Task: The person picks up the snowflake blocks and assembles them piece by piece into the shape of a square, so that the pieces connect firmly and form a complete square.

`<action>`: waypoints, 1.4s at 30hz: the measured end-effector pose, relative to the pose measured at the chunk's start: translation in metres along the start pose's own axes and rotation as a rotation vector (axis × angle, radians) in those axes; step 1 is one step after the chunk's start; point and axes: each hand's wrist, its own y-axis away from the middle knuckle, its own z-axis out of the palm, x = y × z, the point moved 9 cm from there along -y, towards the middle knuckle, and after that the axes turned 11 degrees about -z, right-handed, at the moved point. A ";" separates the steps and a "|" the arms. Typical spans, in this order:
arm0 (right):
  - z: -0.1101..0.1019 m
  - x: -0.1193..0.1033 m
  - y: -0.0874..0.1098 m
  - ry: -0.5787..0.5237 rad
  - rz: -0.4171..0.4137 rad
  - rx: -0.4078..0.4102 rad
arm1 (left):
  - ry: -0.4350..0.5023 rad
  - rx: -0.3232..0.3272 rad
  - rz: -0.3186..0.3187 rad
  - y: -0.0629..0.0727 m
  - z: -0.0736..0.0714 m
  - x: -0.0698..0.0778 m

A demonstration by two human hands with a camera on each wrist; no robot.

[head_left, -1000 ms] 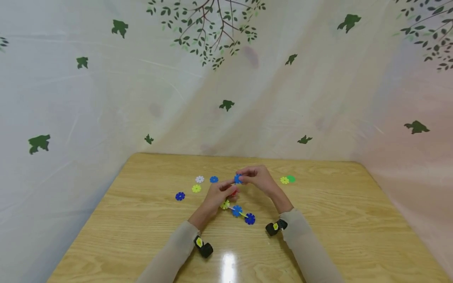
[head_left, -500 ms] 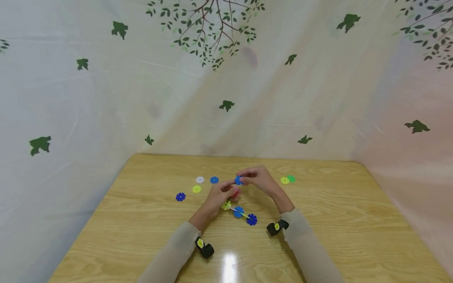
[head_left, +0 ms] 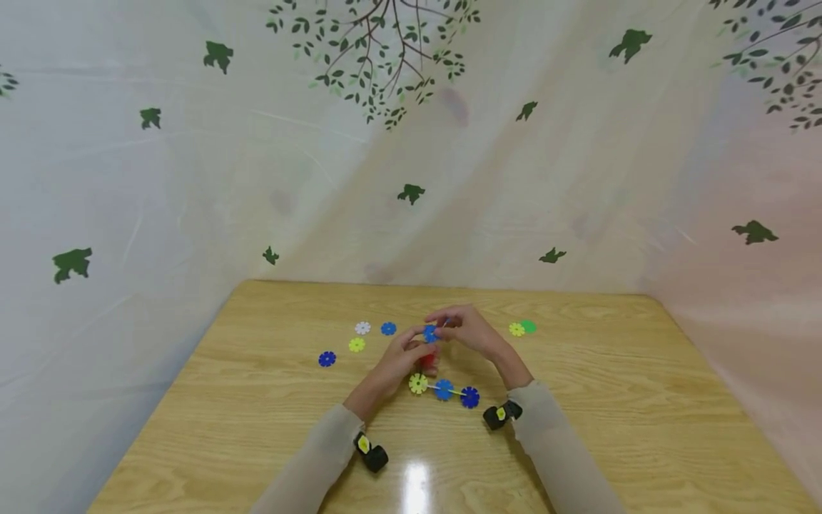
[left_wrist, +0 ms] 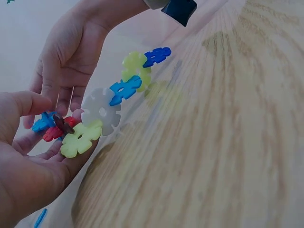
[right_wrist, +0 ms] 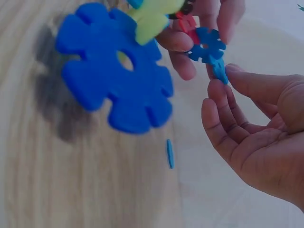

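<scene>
A chain of slotted plastic snowflake discs hangs from my left hand (head_left: 393, 363). My left fingers and thumb hold it near a red disc (right_wrist: 189, 27) and a blue disc (right_wrist: 207, 44). Between thumb and fingertips, my right hand (head_left: 474, 334) pinches a light blue disc (right_wrist: 219, 70), edge-on against that blue disc. Whether their slots are joined, I cannot tell. Below the left hand the chain runs through a yellow disc (left_wrist: 81, 138), a white disc (left_wrist: 102, 111), a blue disc (left_wrist: 125, 89) and another yellow disc (left_wrist: 136, 70) to a dark blue end disc (head_left: 470, 397).
Loose discs lie on the wooden table (head_left: 212, 428): white (head_left: 362, 328), blue (head_left: 388, 328), yellow (head_left: 357, 345) and dark blue (head_left: 327, 359) at left. Farther right, a yellow disc (head_left: 516, 329) touches a green one (head_left: 529, 326). A leaf-patterned cloth (head_left: 321, 178) hangs behind.
The chain's free end has swung to the right, and its upper yellow disc shows more fully below my left hand. A second blue disc now shows at my right fingertips; both hands stay close together.
</scene>
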 end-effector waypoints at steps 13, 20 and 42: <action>-0.074 0.011 0.025 0.097 0.102 0.091 | -0.020 0.007 -0.014 0.000 0.002 -0.002; -0.108 0.027 0.043 0.264 0.144 0.048 | 0.016 0.009 -0.004 -0.001 0.000 -0.004; -0.119 0.066 0.063 0.433 0.266 0.015 | 0.033 0.039 -0.007 -0.002 -0.003 -0.004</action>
